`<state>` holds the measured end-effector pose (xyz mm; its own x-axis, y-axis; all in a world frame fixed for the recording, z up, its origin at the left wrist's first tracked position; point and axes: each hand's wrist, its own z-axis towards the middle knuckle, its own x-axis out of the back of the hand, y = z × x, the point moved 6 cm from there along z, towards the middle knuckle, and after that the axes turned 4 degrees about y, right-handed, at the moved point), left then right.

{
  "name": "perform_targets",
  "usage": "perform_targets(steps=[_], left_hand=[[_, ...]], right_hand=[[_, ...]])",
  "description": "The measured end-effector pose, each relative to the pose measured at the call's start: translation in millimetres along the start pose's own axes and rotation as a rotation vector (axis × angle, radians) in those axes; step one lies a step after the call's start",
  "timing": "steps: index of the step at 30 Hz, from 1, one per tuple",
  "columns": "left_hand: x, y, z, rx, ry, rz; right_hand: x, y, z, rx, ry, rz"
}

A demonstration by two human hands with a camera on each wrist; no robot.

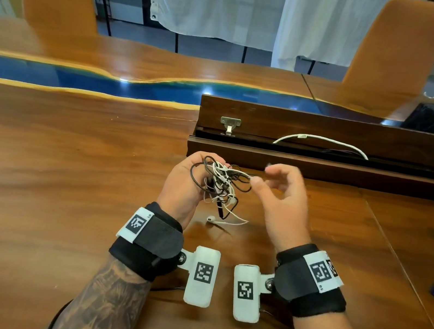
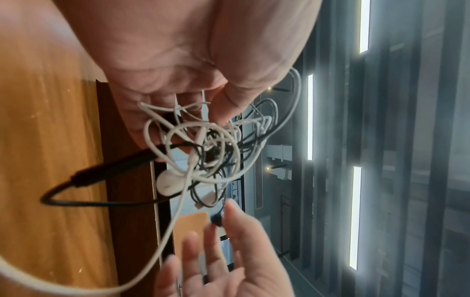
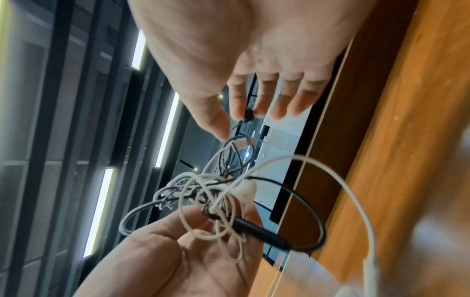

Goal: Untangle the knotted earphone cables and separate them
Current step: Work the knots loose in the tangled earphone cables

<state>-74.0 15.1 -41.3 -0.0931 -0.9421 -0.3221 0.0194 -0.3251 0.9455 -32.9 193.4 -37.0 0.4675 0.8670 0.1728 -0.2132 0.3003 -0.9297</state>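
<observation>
Wood table [image 1: 63,181]: carries both forearms near its near edge; a dark wooden box [image 1: 330,131] with a raised lid lies toward the far right edge, a white cord inside it.
Left hand [image 1: 183,184]: raised off the table, fingers curled round the knotted bundle, gripping it from the left.
Right hand [image 1: 283,204]: just right of the bundle, fingers spread and relaxed; the index fingertip touches a black earbud [image 3: 249,114], but no closed pinch is visible.
Earphone cables [image 1: 221,185]: black and white leads wound into one knot, held above the table centre-near; still fully tangled.
Black inline remote [image 2: 114,170]: sticks out of the knot on a stiff loop.
White earbud [image 1: 211,218]: hangs on a loose strand, resting on or just above the table below the bundle.
Risk, tightening: pulling the black earbud outward while the left hand clamps the knot would likely cinch the loops harder.
Risk, snagging: the remote and the earbuds are bulky and may catch when drawn through small loops.
Risk, strain: a sharp tug at an earbud could stress the thin lead at its joint.
Risk, slip: a fingertip contact alone may lose the earbud.
</observation>
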Motion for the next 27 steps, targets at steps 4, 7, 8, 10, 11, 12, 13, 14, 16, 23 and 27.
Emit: perform_targets(steps=[4, 7, 8, 10, 11, 12, 13, 14, 16, 23, 27], left_hand=[[-2, -2, 1, 0.001, 0.015, 0.018], [-6, -3, 1, 0.003, -0.028, 0.025], [-8, -3, 0, 0.009, -0.053, 0.024], [-11, -3, -1, 0.022, -0.108, 0.034], [-12, -4, -2, 0.029, -0.137, 0.045], [-14, -4, -4, 0.036, -0.165, 0.057], [-14, -4, -5, 0.042, -0.189, 0.066], [-15, -3, -6, 0.048, -0.206, 0.073], [-15, -2, -6, 0.058, -0.207, 0.082], [-11, 1, -2, -0.146, -0.104, 0.383], [-12, 4, -4, -0.199, -0.103, 0.492]], right_hand=[[13, -14, 1, 0.106, 0.119, 0.062], [7, -15, 0, 0.094, 0.014, 0.027], [2, -12, 0, 0.073, -0.040, 0.006], [-3, -6, 0, 0.038, -0.100, -0.004], [-4, -4, 0, 0.030, -0.109, 0.005], [-4, -2, 1, 0.026, -0.108, 0.014], [-4, -1, 1, 0.023, -0.107, 0.025], [-4, -1, 1, 0.018, -0.109, 0.038], [-5, -2, 0, 0.009, -0.126, 0.070], [-8, -12, -4, 0.116, -0.176, -0.059], [-10, -18, -8, 0.170, -0.238, -0.119]])
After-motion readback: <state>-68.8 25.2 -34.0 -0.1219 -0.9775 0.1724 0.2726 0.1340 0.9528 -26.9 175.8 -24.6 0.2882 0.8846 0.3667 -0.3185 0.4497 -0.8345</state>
